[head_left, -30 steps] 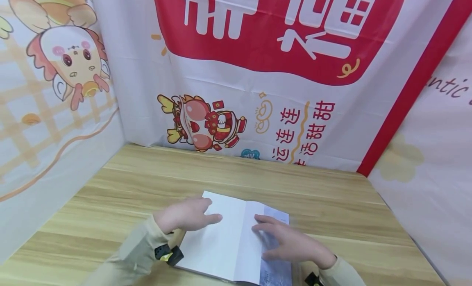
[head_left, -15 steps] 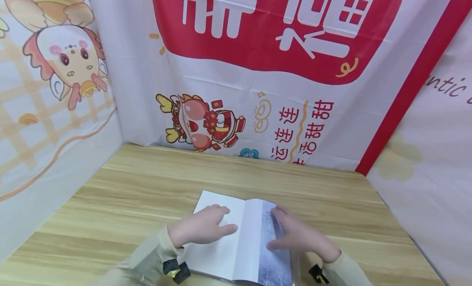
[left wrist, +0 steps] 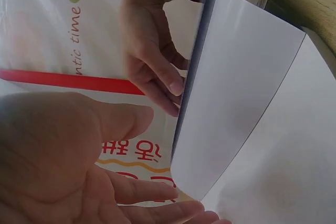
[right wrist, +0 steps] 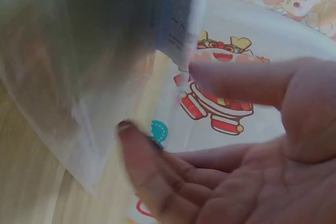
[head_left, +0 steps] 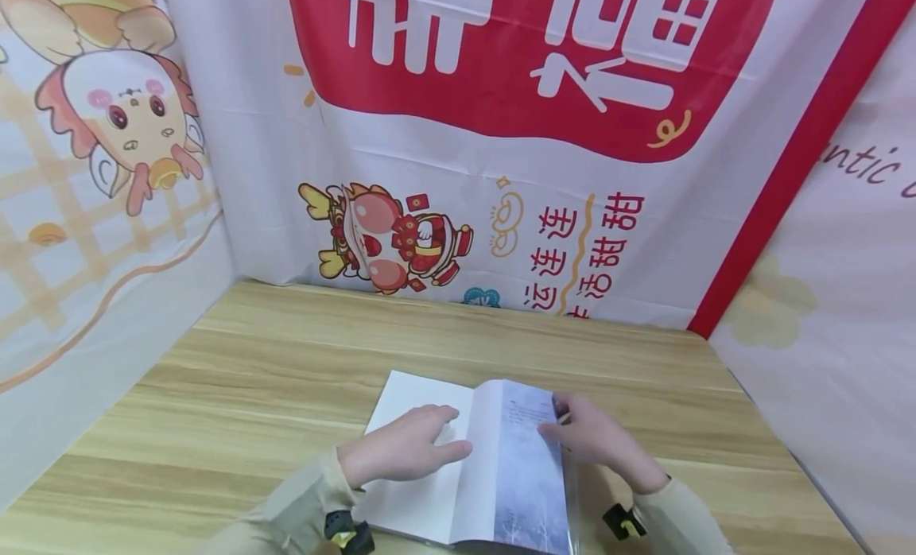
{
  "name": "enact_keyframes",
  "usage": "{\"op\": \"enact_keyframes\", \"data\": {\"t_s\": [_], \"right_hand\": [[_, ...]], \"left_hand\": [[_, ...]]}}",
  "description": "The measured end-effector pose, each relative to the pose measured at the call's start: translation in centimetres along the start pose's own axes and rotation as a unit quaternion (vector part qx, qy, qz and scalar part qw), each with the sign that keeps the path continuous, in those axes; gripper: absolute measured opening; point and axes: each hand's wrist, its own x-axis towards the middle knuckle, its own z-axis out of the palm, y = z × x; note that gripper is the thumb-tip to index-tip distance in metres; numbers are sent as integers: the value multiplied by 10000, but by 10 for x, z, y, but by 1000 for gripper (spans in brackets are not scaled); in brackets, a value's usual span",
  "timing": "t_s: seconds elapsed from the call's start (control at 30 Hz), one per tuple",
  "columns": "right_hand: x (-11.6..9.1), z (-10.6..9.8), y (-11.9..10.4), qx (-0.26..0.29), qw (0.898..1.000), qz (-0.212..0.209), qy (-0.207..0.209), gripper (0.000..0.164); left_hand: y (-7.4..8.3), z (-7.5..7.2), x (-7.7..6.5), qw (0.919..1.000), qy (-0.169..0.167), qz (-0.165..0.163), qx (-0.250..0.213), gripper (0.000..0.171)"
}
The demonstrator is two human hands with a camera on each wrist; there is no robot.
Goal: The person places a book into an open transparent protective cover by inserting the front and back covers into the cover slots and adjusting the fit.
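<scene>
An open book (head_left: 481,459) lies on the table in the head view, with a blank white left page and a blue-violet printed right page (head_left: 533,475) showing bare trees. My left hand (head_left: 408,444) is over the left page, fingers and thumb extended toward the fold. The left wrist view shows that hand (left wrist: 100,161) beside a raised white leaf (left wrist: 241,72). At the book's upper right corner is my right hand (head_left: 597,436), thumb near the printed page's edge. In the right wrist view its thumb and bent fingers stand apart, beside a clear plastic cover (right wrist: 79,129); their contact is blurred.
A wood-grain table (head_left: 300,340) surrounds the book. Behind it hangs a white and red printed cloth (head_left: 458,157), with patterned cloths on the left (head_left: 129,245) and right (head_left: 844,300). Black bands (head_left: 622,523) sit on both wrists.
My right hand has slid right across the pages to the book's right edge, uncovering more of the blue-violet page. My left hand has shifted right, closer to the fold.
</scene>
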Motion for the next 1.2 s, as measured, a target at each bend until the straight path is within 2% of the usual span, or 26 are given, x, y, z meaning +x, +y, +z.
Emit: {"op": "enact_keyframes", "data": {"t_s": [0.1, 0.2, 0.37, 0.53, 0.7, 0.8, 1.0, 1.13, 1.2], "right_hand": [[2, -3, -2, 837, 9964, -17, 153, 42], [3, -4, -4, 1688, 9853, 107, 236, 52], [3, -3, -8, 2583, 9650, 376, 248, 44], [3, -2, -12, 3134, 9482, 486, 202, 39], [2, 0, -11, 3485, 9363, 428, 87, 38], [2, -1, -11, 3751, 9262, 316, -201, 38], [1, -5, -12, 4297, 8977, 275, -937, 43], [0, -4, -13, 4384, 8908, 222, -1174, 48], [-1, -1, -14, 4362, 8912, 199, -1228, 48]], "left_hand": [[-1, 1, 2, 9998, -18, 54, -165, 65], [-2, 2, 4, 9994, -29, 132, -328, 62], [-3, 3, 7, 9983, -52, 129, -572, 60], [-4, 4, 8, 9974, -65, 26, -722, 59], [-4, 5, 8, 9971, -87, -11, -759, 59], [-4, 4, 9, 9965, -125, -64, -827, 60], [-4, 3, 9, 9949, -132, -163, -982, 61], [-4, 5, 9, 9949, -41, -100, -998, 60], [-4, 6, 9, 9948, -33, -93, -1016, 60]]}}
